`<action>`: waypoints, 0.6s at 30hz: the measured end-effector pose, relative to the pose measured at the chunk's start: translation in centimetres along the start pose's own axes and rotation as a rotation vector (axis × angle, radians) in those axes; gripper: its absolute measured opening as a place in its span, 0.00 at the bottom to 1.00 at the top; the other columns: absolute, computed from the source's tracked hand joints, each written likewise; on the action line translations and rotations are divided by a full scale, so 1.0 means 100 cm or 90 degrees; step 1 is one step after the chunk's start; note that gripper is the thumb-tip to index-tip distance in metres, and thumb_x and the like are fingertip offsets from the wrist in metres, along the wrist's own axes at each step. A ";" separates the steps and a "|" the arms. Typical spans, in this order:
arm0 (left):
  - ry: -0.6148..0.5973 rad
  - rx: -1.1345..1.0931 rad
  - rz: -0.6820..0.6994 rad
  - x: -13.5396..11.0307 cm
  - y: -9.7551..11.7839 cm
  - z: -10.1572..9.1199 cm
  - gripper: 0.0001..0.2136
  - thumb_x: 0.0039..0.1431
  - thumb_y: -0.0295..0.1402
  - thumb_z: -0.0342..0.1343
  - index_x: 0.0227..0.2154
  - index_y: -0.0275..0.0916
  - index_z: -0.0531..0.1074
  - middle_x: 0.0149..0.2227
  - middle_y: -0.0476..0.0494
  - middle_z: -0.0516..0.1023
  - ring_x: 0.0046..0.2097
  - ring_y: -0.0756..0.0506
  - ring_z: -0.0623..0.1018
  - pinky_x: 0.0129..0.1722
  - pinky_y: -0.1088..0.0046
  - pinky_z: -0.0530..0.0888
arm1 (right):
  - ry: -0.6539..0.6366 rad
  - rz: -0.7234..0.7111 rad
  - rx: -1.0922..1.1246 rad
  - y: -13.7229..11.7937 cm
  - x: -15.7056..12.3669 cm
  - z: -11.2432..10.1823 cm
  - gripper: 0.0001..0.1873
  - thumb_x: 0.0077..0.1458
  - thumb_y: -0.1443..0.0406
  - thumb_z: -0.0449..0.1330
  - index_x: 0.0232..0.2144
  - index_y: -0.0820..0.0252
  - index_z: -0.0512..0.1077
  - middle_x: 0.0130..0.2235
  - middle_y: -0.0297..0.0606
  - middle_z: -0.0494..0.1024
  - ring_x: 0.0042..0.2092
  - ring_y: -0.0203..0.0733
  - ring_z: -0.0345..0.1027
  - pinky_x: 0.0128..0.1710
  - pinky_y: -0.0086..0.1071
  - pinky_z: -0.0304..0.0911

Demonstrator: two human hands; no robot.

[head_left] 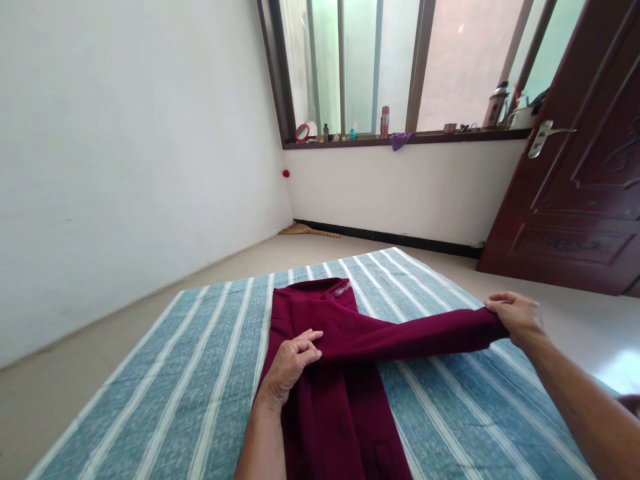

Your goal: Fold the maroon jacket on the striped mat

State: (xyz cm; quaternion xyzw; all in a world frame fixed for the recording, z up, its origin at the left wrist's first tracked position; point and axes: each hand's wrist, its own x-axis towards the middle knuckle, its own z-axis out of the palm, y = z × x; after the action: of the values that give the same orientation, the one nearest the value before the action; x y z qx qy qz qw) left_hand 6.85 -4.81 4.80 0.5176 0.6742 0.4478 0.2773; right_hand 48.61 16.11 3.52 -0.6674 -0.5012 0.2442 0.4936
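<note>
A maroon sports jacket [345, 413] lies on the striped sheet, its collar end away from me and pale "SPORT" lettering showing near the neck. One sleeve [425, 337] is stretched out to the right, slightly raised at its end. Gripped between the fingers of my right hand [517, 319] is the cuff end of that sleeve. My left hand [293, 360] rests near the jacket's shoulder, thumb and index finger pinched together on the fabric and the other fingers extended. The jacket's near end runs out of the bottom of the view.
Blue-green striped sheet [200, 373] covers the bed. Beyond it, a wooden-handled broom [320, 232] lies on the floor by the wall. Bottles, a red-rimmed mirror [303, 133] and a purple cloth [400, 140] sit on the window ledge. A dark red door [575, 200] stands at right.
</note>
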 end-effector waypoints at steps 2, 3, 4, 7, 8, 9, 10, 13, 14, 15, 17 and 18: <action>-0.011 0.023 -0.002 0.003 -0.001 0.003 0.11 0.45 0.35 0.57 0.11 0.44 0.71 0.44 0.42 0.81 0.58 0.36 0.69 0.60 0.55 0.59 | -0.034 0.007 -0.063 -0.001 -0.005 -0.005 0.11 0.33 0.61 0.63 0.23 0.60 0.75 0.18 0.34 0.71 0.20 0.38 0.62 0.20 0.31 0.54; -0.011 0.035 -0.003 0.004 -0.002 0.005 0.12 0.44 0.35 0.58 0.09 0.44 0.70 0.42 0.41 0.82 0.58 0.35 0.69 0.60 0.55 0.60 | -0.044 0.006 -0.091 -0.001 -0.008 -0.007 0.11 0.32 0.61 0.63 0.22 0.60 0.75 0.18 0.34 0.71 0.20 0.38 0.62 0.21 0.31 0.54; -0.010 0.046 -0.003 0.005 -0.003 0.007 0.12 0.43 0.34 0.59 0.08 0.44 0.69 0.41 0.40 0.82 0.57 0.35 0.70 0.60 0.55 0.60 | -0.050 0.005 -0.116 -0.001 -0.011 -0.009 0.11 0.31 0.60 0.63 0.22 0.59 0.75 0.18 0.33 0.71 0.21 0.39 0.62 0.21 0.32 0.53; -0.009 0.065 -0.003 0.007 -0.005 0.010 0.06 0.38 0.29 0.60 0.12 0.43 0.71 0.44 0.39 0.80 0.57 0.35 0.69 0.59 0.55 0.60 | -0.064 0.005 -0.159 0.001 -0.021 -0.016 0.13 0.33 0.58 0.62 0.23 0.59 0.76 0.19 0.35 0.72 0.22 0.41 0.64 0.23 0.32 0.54; -0.013 0.069 -0.002 0.007 -0.005 0.010 0.03 0.37 0.27 0.61 0.16 0.42 0.73 0.46 0.39 0.80 0.58 0.35 0.69 0.60 0.56 0.60 | -0.069 0.005 -0.168 0.001 -0.024 -0.017 0.15 0.34 0.56 0.61 0.25 0.59 0.77 0.20 0.35 0.73 0.23 0.43 0.66 0.23 0.33 0.55; -0.020 0.071 0.000 0.007 -0.004 0.010 0.06 0.36 0.25 0.61 0.21 0.41 0.76 0.48 0.39 0.79 0.59 0.36 0.68 0.60 0.56 0.60 | -0.077 0.005 -0.177 0.002 -0.027 -0.019 0.17 0.35 0.55 0.61 0.27 0.60 0.77 0.21 0.36 0.74 0.24 0.44 0.67 0.24 0.33 0.56; -0.030 0.074 0.002 0.006 -0.003 0.010 0.11 0.35 0.24 0.61 0.26 0.41 0.77 0.49 0.39 0.78 0.59 0.37 0.68 0.60 0.57 0.59 | -0.088 0.003 -0.187 0.002 -0.029 -0.021 0.19 0.37 0.54 0.60 0.29 0.60 0.77 0.22 0.37 0.75 0.26 0.45 0.68 0.25 0.34 0.57; -0.065 0.086 0.006 0.005 -0.001 0.009 0.22 0.32 0.22 0.62 0.37 0.39 0.78 0.55 0.37 0.73 0.61 0.37 0.65 0.61 0.59 0.58 | -0.116 -0.024 -0.238 -0.001 -0.036 -0.026 0.22 0.43 0.53 0.57 0.36 0.62 0.76 0.27 0.40 0.77 0.30 0.47 0.71 0.28 0.35 0.61; -0.075 0.091 0.005 0.005 -0.001 0.009 0.23 0.32 0.22 0.63 0.39 0.38 0.78 0.56 0.37 0.71 0.61 0.37 0.65 0.62 0.59 0.58 | -0.113 -0.044 -0.277 -0.003 -0.039 -0.028 0.22 0.46 0.54 0.56 0.38 0.63 0.76 0.28 0.42 0.77 0.31 0.48 0.71 0.30 0.36 0.62; -0.083 0.097 0.004 0.005 0.000 0.009 0.24 0.32 0.22 0.63 0.40 0.37 0.78 0.58 0.36 0.69 0.62 0.37 0.64 0.62 0.59 0.58 | -0.098 -0.074 -0.331 -0.006 -0.043 -0.030 0.22 0.48 0.55 0.55 0.40 0.63 0.75 0.31 0.44 0.77 0.33 0.50 0.72 0.31 0.37 0.63; -0.096 0.107 0.001 0.006 0.000 0.009 0.24 0.33 0.22 0.62 0.41 0.36 0.78 0.59 0.34 0.68 0.62 0.36 0.63 0.62 0.60 0.58 | -0.041 -0.179 -0.451 -0.015 -0.059 -0.034 0.22 0.52 0.58 0.51 0.44 0.63 0.74 0.36 0.48 0.77 0.37 0.54 0.72 0.34 0.41 0.64; -0.101 0.112 0.001 0.006 -0.001 0.009 0.24 0.34 0.22 0.62 0.41 0.35 0.77 0.59 0.34 0.67 0.62 0.36 0.63 0.62 0.60 0.57 | -0.011 -0.252 -0.494 -0.019 -0.072 -0.036 0.21 0.54 0.59 0.50 0.44 0.63 0.74 0.40 0.49 0.77 0.38 0.56 0.72 0.36 0.44 0.65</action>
State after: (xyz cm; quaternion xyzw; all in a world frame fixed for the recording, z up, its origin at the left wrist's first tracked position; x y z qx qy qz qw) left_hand 7.40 -3.96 4.41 0.5743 0.6865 0.3446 0.2831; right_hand 47.99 8.13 5.47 -0.6923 -0.6785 -0.0560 0.2392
